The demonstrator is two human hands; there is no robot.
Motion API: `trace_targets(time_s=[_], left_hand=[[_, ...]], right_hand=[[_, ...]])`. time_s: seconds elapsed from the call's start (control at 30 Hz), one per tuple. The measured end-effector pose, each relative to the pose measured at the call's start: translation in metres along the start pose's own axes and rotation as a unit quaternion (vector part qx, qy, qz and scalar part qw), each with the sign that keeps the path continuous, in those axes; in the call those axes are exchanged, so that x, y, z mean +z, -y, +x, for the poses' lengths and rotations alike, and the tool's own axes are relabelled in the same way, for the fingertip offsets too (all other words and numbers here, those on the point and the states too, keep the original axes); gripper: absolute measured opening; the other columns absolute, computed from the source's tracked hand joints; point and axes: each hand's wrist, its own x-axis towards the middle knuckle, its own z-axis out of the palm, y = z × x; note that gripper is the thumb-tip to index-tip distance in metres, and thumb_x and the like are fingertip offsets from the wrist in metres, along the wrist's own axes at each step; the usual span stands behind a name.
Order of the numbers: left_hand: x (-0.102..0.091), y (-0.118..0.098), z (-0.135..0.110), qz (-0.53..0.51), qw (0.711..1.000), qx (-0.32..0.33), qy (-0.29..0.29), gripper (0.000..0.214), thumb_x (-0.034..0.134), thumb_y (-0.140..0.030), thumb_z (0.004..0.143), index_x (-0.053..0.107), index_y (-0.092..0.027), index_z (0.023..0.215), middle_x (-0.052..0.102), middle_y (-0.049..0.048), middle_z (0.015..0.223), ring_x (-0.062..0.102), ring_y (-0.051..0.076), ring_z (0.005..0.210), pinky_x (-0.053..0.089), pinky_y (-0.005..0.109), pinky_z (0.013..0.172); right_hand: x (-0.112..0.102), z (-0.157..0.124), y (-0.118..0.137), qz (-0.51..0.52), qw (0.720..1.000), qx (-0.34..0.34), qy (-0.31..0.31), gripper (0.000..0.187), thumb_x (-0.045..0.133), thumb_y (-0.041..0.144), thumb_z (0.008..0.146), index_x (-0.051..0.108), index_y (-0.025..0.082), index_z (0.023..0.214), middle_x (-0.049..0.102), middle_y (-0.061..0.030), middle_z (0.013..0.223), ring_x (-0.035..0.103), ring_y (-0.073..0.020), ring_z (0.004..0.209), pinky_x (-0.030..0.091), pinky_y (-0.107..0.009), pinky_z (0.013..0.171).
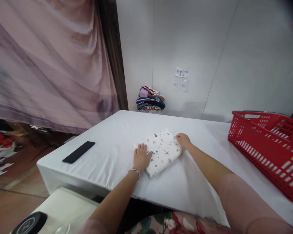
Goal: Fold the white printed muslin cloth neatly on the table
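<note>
Pinning the folded cloth flat: left hand spread open on it, right hand pinching its far edge

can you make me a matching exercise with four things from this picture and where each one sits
Things:
1. folded patterned cloth
2. red basket
3. black phone
4. stack of folded clothes

Places:
A. at the far edge of the table, against the white wall
B. near the table's left edge, lying flat, apart from both hands
C. on the right side of the table
D. in the middle of the table, under both hands

Pairs: 1-D, 2-C, 3-B, 4-A

The left hand lies flat on the cloth's near-left corner; the right hand touches its far-right edge.
</note>
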Motion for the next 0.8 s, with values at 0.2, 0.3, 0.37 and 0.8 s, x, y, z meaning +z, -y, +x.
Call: trace_targets(time_s=[0.2, 0.3, 0.37, 0.8], left_hand=[[0.006, 0.007, -0.003, 0.008, 1.000, 0.010, -0.016, 0.050, 0.039, -0.042, 0.088, 0.047, -0.015, 0.129, 0.036, 0.0096, 0.143, 0.023, 0.027, 0.136, 0.019, 0.046, 0.110], [0.007, 0.008, -0.004, 0.009, 1.000, 0.015, -0.024, 0.049, 0.039, -0.041, 0.088, 0.048, -0.014, 0.128, 0.038, 0.0102, 0.142, 0.024, 0.027, 0.135, 0.020, 0.046, 0.110], [0.007, 0.008, -0.004, 0.007, 0.999, 0.020, -0.032, 0.048, 0.040, -0.040, 0.088, 0.049, -0.015, 0.128, 0.038, 0.0101, 0.142, 0.025, 0.027, 0.135, 0.021, 0.047, 0.110], [0.006, 0.009, -0.005, -0.009, 1.000, 0.015, -0.026, 0.047, 0.039, -0.039, 0.088, 0.050, -0.015, 0.127, 0.039, 0.0087, 0.142, 0.025, 0.025, 0.135, 0.021, 0.046, 0.110]], right_hand=[[0.013, 0.020, 0.003, -0.067, 0.997, 0.019, 0.028, 0.016, 0.054, 0.024, 0.076, 0.069, 0.019, 0.079, 0.069, -0.0060, 0.088, 0.060, -0.0164, 0.082, 0.034, -0.022, 0.059], [0.016, 0.023, 0.002, -0.080, 0.996, 0.025, 0.037, 0.015, 0.055, 0.026, 0.077, 0.067, 0.019, 0.081, 0.069, -0.0051, 0.087, 0.059, -0.0158, 0.080, 0.034, -0.022, 0.058], [0.017, 0.024, 0.002, -0.086, 0.995, 0.024, 0.040, 0.014, 0.054, 0.024, 0.077, 0.066, 0.019, 0.082, 0.068, -0.0046, 0.087, 0.059, -0.0157, 0.080, 0.034, -0.022, 0.058], [0.022, 0.034, 0.000, -0.082, 0.995, 0.012, 0.056, 0.015, 0.050, 0.029, 0.083, 0.061, 0.019, 0.085, 0.066, -0.0045, 0.087, 0.057, -0.0158, 0.079, 0.033, -0.023, 0.061]])
